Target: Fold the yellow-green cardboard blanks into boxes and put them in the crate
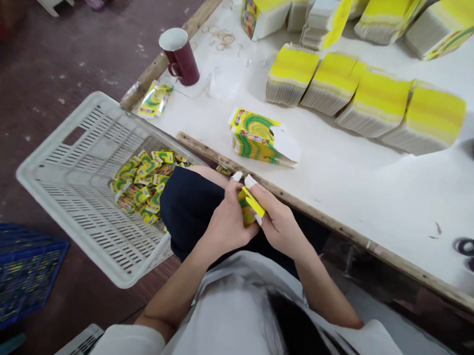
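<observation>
Left grip (229, 223) and right grip (279, 224) are both closed on one small yellow carton (252, 204), pinched between thumbs and fingers above the lap, just short of the near edge of the table (362, 178). Both wrists bend inward so the hands meet around the carton, and the forearms rise from the lower frame. White tape covers the fingertips (237, 176).

The print on the carton is yellow and green; its lettering is too blurred to read. The same print shows on a bundle of flat blanks (260, 138) lying on the table beyond the hands.

The table has a white top with a worn wooden edge strip. It carries rows of stacked yellow blanks (364, 100), a maroon mug (179, 54), loose rubber bands (224, 39) and, at the right edge, scissors (472, 253). A white plastic crate (81, 134) beside the left knee holds finished cartons (141, 187). A blue crate (6, 275) stands on the dark brown floor (67, 52)
</observation>
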### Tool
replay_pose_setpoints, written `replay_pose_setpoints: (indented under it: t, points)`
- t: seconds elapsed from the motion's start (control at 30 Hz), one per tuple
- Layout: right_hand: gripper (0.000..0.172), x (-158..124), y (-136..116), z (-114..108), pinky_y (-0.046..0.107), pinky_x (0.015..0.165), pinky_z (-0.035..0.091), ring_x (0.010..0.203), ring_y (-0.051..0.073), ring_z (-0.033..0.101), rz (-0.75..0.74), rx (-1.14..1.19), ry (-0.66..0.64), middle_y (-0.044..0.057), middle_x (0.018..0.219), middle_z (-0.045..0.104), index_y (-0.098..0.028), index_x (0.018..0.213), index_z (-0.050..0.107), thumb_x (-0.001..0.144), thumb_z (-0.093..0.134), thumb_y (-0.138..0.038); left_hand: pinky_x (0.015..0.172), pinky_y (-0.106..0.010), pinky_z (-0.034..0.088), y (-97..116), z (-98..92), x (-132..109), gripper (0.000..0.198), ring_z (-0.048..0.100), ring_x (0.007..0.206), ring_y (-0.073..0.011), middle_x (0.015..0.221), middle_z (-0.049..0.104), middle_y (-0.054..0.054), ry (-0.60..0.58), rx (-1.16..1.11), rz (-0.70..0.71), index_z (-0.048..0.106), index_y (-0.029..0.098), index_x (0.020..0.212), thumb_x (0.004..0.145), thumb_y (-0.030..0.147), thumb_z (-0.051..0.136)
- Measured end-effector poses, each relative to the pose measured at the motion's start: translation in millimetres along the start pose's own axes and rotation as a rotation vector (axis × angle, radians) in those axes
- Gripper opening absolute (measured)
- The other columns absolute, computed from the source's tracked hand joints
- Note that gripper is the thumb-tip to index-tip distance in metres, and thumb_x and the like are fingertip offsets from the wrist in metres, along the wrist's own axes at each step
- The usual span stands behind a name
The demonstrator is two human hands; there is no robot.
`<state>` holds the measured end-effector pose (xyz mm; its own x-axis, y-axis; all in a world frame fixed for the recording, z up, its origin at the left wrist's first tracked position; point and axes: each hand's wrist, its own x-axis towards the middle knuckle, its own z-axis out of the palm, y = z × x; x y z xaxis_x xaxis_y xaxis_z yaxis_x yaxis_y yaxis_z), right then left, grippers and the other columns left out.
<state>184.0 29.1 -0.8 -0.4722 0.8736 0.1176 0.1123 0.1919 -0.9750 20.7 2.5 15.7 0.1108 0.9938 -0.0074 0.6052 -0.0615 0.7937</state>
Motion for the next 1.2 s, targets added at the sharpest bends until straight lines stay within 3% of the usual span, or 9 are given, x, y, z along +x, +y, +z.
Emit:
replay_pose_setpoints:
  t: [0.07, 0.17, 0.47, 0.6, 0.67, 0.77, 0.83, 0.9, 1.2]
  points:
    - [0.046, 2.1, 2.0, 2.7, 0.047, 0.120, 0.042, 0.141, 0.025, 0.053, -0.066, -0.117, 0.113, 0.005, 0.151, 0.057, -0.031, 0.145, 0.057, 0.100, 0.046, -0.022, 0.101, -0.054, 0.051, -2.0, 4.3, 1.3, 0.091, 0.055, 0.130, -0.0393, 0.138, 0.051, -0.024, 0.145, 0.084, 0.057, 0.025, 0.013, 0.146, 0.068, 0.020, 0.072]
    - [0.048, 5.1, 6.8, 0.0, 0.048, 0.115, 0.048, 0.139, 0.027, 0.055, -0.118, -0.202, 0.239, 0.007, 0.150, 0.058, -0.031, 0.145, 0.056, 0.100, 0.046, -0.020, 0.104, -0.054, 0.050, -3.4, 1.2, 0.7, 0.074, 0.058, 0.127, -0.0362, 0.132, 0.059, -0.019, 0.220, 0.195, 0.076, 0.040, 0.016, 0.138, 0.071, 0.015, 0.069]
    - [0.023, 15.0, -3.8, -46.0, 0.042, 0.105, 0.053, 0.129, 0.027, 0.062, -0.178, -0.264, -0.233, 0.013, 0.143, 0.057, -0.026, 0.118, 0.069, 0.096, 0.060, -0.026, 0.093, -0.041, 0.059, -2.7, -36.3, -0.3, 0.059, 0.073, 0.101, -0.0281, 0.113, 0.075, -0.010, 0.065, 0.112, 0.149, 0.060, 0.019, 0.124, 0.070, 0.027, 0.081]
    - [0.028, 16.2, -7.7, -31.3, 0.049, 0.108, 0.050, 0.134, 0.031, 0.054, -0.159, -0.195, -0.162, 0.015, 0.138, 0.056, -0.025, 0.121, 0.060, 0.094, 0.064, -0.032, 0.096, -0.041, 0.057, 2.7, -28.6, -2.7, 0.057, 0.071, 0.107, -0.0278, 0.118, 0.074, -0.011, 0.122, 0.136, 0.174, 0.059, 0.018, 0.127, 0.074, 0.028, 0.079]
    - [0.049, 17.4, -6.0, -17.7, 0.050, 0.109, 0.049, 0.136, 0.031, 0.052, -0.157, -0.103, -0.039, 0.016, 0.141, 0.052, -0.026, 0.137, 0.046, 0.093, 0.065, -0.039, 0.096, -0.038, 0.057, 2.0, -23.5, -2.8, 0.062, 0.071, 0.108, -0.0266, 0.121, 0.072, -0.011, 0.238, -0.005, 0.109, 0.059, 0.019, 0.129, 0.073, 0.033, 0.082]
    - [0.070, 31.6, -1.2, -10.6, 0.045, 0.101, 0.055, 0.122, 0.027, 0.061, -0.155, -0.008, 0.147, 0.014, 0.141, 0.051, -0.030, 0.147, 0.030, 0.090, 0.067, -0.049, 0.088, -0.032, 0.059, -4.6, -27.0, 2.2, 0.060, 0.072, 0.106, -0.0226, 0.122, 0.072, -0.008, 0.631, -0.501, 0.061, 0.062, 0.023, 0.123, 0.073, 0.051, 0.082]
    - [0.055, 51.9, 4.4, -17.5, 0.044, 0.094, 0.058, 0.109, 0.025, 0.064, -0.111, -0.135, 0.288, 0.011, 0.128, 0.058, -0.028, 0.137, 0.044, 0.090, 0.067, -0.045, 0.094, -0.030, 0.057, -10.0, -37.5, 8.0, 0.051, 0.069, 0.114, -0.0205, 0.124, 0.071, -0.006, 0.878, -0.847, 0.049, 0.065, 0.026, 0.113, 0.081, 0.066, 0.068]
    - [0.033, 76.7, 12.4, -28.5, 0.045, 0.090, 0.057, 0.102, 0.026, 0.064, -0.017, -0.358, 0.415, 0.010, 0.117, 0.062, -0.024, 0.120, 0.057, 0.090, 0.064, -0.036, 0.105, -0.031, 0.052, -14.0, -49.0, 12.6, 0.049, 0.064, 0.125, -0.0195, 0.125, 0.070, -0.007, 0.955, -1.049, -0.044, 0.067, 0.025, 0.105, 0.088, 0.069, 0.056]
    - [0.023, 127.8, 40.3, -39.6, 0.056, 0.094, 0.048, 0.101, 0.033, 0.055, 0.168, -0.763, 0.475, 0.014, 0.104, 0.059, -0.021, 0.094, 0.054, 0.079, 0.072, -0.020, 0.075, -0.023, 0.058, -10.7, -29.4, 2.4, 0.036, 0.071, 0.087, -0.0129, 0.112, 0.074, -0.006, 0.641, -1.106, -0.154, 0.066, 0.025, 0.118, 0.085, 0.035, 0.075]
